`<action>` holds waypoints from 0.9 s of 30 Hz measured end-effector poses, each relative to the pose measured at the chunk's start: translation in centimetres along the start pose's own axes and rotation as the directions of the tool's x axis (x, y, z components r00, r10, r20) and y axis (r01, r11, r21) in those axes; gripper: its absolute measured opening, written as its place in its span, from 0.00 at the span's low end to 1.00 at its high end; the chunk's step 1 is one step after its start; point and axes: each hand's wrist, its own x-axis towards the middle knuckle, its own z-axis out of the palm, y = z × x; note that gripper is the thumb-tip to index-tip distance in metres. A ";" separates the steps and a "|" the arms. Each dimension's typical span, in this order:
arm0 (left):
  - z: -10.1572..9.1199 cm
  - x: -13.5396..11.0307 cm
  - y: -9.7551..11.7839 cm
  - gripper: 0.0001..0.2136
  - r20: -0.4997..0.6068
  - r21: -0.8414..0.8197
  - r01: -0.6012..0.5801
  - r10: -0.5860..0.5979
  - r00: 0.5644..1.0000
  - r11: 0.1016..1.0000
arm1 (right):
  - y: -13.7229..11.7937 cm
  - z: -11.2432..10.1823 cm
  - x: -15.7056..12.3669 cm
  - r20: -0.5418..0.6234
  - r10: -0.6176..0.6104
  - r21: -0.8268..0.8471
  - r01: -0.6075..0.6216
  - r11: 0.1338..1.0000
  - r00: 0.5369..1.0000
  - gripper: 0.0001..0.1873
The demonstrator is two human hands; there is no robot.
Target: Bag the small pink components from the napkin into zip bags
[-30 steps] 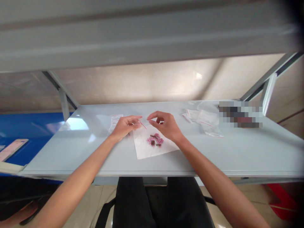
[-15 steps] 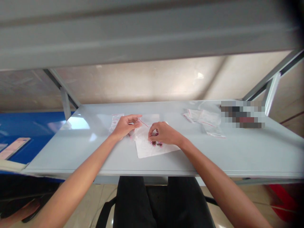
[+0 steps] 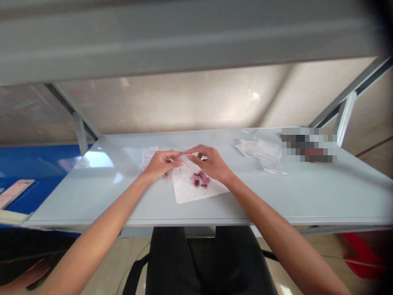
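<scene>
The left hand and right hand are close together above the far edge of a white paper sheet, their fingertips nearly meeting. Between them is a small clear zip bag, its thin red seal line slanting just past the left fingertips. The left thumb and fingers are pinched on the bag's edge. The right fingers are curled, with their tips at the top of the bag, but the film is too faint to tell whether they grip it.

Just below the right hand, a cluster of pink beads and small dark brown pieces lies on the paper. Beyond the left hand, a flat stack of zip bags lies on the pale grey metal shelf. Well to the right of the right hand are more clear bags and a pixelated, unreadable object.
</scene>
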 end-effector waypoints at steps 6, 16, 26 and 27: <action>0.1 0.2 -0.3 0.26 -0.106 -0.075 0.036 -0.044 0.993 0.997 | 0.7 -1.1 -0.8 0.295 0.176 -0.251 -0.102 0.963 0.939 0.06; 0.0 0.4 -0.7 0.28 -0.102 -0.072 0.043 -0.050 0.994 0.996 | 0.4 0.4 -1.1 0.385 0.181 -0.364 -0.032 0.931 0.905 0.05; -0.1 0.2 -0.4 0.23 -0.034 0.049 -0.035 0.037 0.999 0.998 | 0.7 -0.1 -0.1 -0.035 0.065 -0.229 -0.071 0.971 0.997 0.06; -0.1 0.2 -0.4 0.22 0.000 0.071 -0.068 0.068 0.998 0.995 | 0.6 0.2 0.0 -0.055 0.064 -0.159 -0.072 0.985 0.996 0.07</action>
